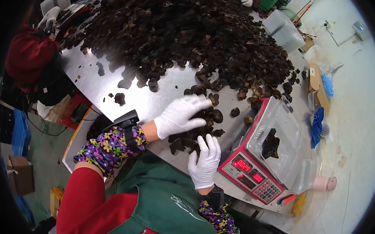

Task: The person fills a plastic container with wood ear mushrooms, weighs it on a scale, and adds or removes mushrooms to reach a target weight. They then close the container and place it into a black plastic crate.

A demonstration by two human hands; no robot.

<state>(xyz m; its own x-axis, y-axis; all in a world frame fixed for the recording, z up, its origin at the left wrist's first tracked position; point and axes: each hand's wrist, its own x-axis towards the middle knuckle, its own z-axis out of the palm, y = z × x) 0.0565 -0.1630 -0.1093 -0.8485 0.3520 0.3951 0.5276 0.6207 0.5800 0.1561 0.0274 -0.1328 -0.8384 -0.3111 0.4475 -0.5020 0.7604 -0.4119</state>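
A person in white gloves, flowered sleeve covers and a green apron is leaning over a steel table [110,84]; a great heap of dried black mushrooms [179,29] is covering the far part of it, thinning toward the near edge. The left hand [181,116] is lying flat, palm down, fingers stretched out and spread, its grip apart, resting on a small pile of mushrooms [196,131] pulled clear of the heap; the right hand [205,162] is reaching up from below, fingers straight and close together, their tips touching the near side of that same small pile; its grip is not clamped on anything. Just to the right of both hands a red digital scale [251,177] is sitting at the table's edge, its red digits glowing; a clear plastic container [287,148] is standing on it, holding a few dark mushrooms [271,144]. At the far left another person in a red cap [28,55] is working at the same table; a blue cloth [317,126] is hanging beyond the scale.
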